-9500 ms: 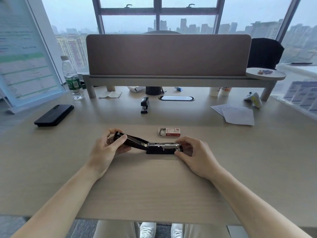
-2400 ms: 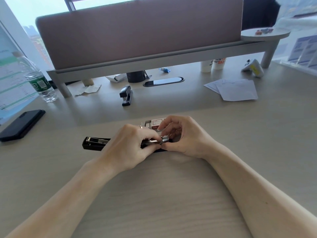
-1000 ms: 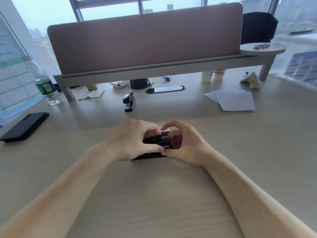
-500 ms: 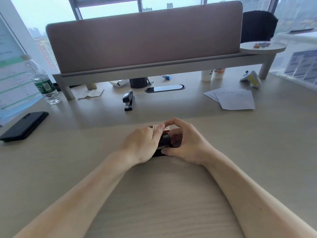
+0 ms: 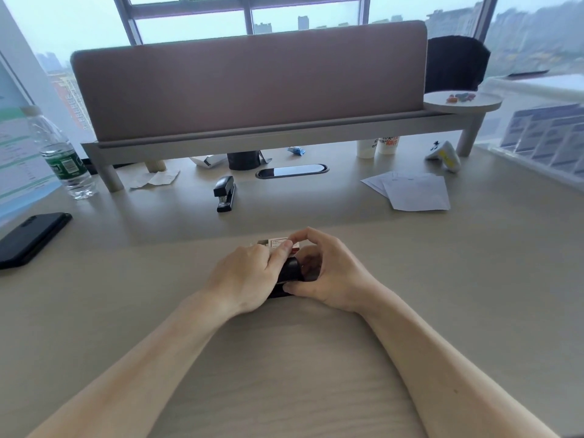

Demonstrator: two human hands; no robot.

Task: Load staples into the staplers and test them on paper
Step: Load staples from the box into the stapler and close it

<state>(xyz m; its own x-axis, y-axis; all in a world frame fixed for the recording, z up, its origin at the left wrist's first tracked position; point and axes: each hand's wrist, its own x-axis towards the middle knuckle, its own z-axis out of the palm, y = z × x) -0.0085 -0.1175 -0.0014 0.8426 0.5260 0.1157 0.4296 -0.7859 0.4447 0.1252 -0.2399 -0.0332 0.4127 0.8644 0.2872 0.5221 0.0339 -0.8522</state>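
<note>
1. Both hands are bunched over the black stapler (image 5: 289, 273) near the middle of the counter (image 5: 474, 279). Only a short glossy stretch of its rounded top shows between them, with a sliver of its base on the counter underneath.
2. The left hand (image 5: 245, 276) lies over the stapler's left part, fingers curled down onto it, so that grip is closed on the stapler.
3. The right hand (image 5: 331, 273) cups the stapler's right end: thumb along the near edge, fingers arched over the top. That grip holds the stapler too.
4. Just behind the stapler, peeking over the fingertips, sits the staple box (image 5: 278, 242), white with a red patch.
5. Farther behind the stapler and a little left stands a second stapler (image 5: 225, 193), black, closed, on its own on the counter.
6. Behind the stapler and well to the right, a loose fan of white paper sheets (image 5: 414, 194) lies flat.
7. Well left of the stapler lies a dark phone (image 5: 31, 238); behind that stands a clear water bottle (image 5: 60, 156) with a green label.
8. The counter is pale wood grain. Straight back from the stapler there is an oval cable port (image 5: 292, 170), then a low grey shelf (image 5: 284, 134) carrying a mauve divider panel (image 5: 249, 83).
9. Under the shelf's right part stand two paper cups (image 5: 377, 147). On its right end sits a round tray (image 5: 461, 104) with small coloured bits I can't make out.
10. Beyond the divider, big windows (image 5: 303, 14) show a hazy city skyline.
</note>
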